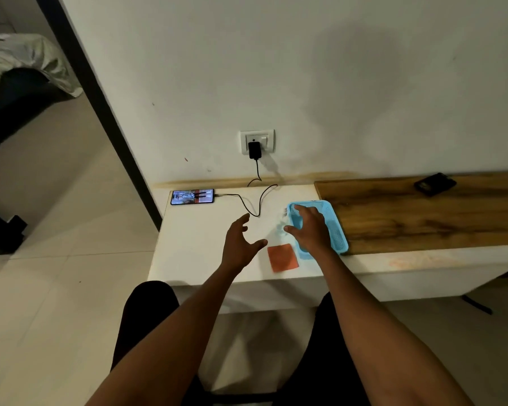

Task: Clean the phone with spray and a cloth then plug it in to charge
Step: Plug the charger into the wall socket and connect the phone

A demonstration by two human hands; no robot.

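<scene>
Both arms reach forward over the white desk point(206, 259), almost straight, from a person who sits in front of it. The left hand point(241, 244) hovers above the middle of the desk, palm turned inward, fingers spread and relaxed, thumb pointing to the right; it holds nothing. The right hand point(310, 230) is over the blue basket point(335, 227), back of the hand up, fingers spread and a little bent, the thumb pointing left toward the clear spray bottle point(280, 228). I cannot tell if this hand touches the basket or only hangs above it.

The bottle is pale and blurred; it is just beside the left edge of the basket. The orange cloth point(282, 257) lies flat near the front edge of the desk, between the two wrists, touching neither hand.

The phone point(192, 196) lies flat at the far left corner of the desk, screen lit, well apart from both hands. A black cable point(247, 208) goes from its right end in loops over the desk up to the black charger point(255, 150), which sits in the wall socket point(257, 141). A small dark object point(434, 183) lies on the wooden top point(423, 218) at the right.
</scene>
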